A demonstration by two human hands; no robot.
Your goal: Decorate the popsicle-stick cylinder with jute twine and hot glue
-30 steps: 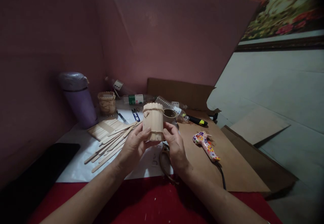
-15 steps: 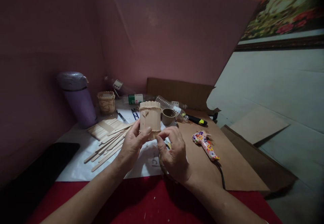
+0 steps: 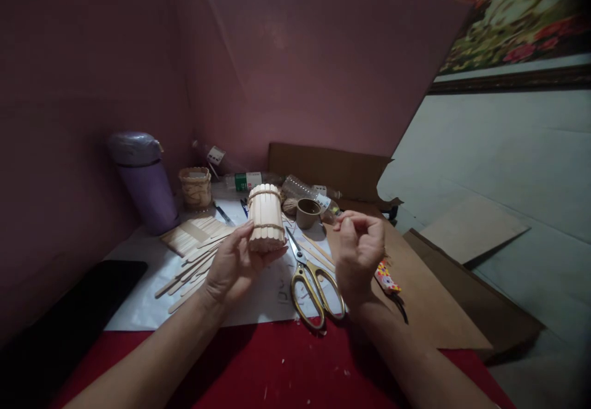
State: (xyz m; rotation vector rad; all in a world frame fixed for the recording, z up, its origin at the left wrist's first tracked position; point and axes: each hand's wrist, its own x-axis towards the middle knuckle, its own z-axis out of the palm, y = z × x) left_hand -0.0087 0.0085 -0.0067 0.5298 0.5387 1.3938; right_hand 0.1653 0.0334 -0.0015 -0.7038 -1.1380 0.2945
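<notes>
The stick container (image 3: 266, 212) is resting in the left hand (image 3: 236, 262) above the white sheet (image 3: 138, 310) and is leaning slightly; the left grip is grasping it by its lower end. Compared with half a second earlier, the container is showing a different face: two twine bands (image 3: 269, 226) are crossing bare sticks, and the V-shaped piece is no longer showing. The right hand (image 3: 362, 249), previously touching the container's base, is now hovering well apart to the right; its grip is clenching, and whether it is pinching anything thin cannot be told. The scissors (image 3: 300, 260), earlier mostly covered by that hand, are now lying exposed near the small cup (image 3: 308, 217). The right hand is instead hiding part of the floral-patterned tool (image 3: 388, 278) on the cardboard (image 3: 438, 316).
</notes>
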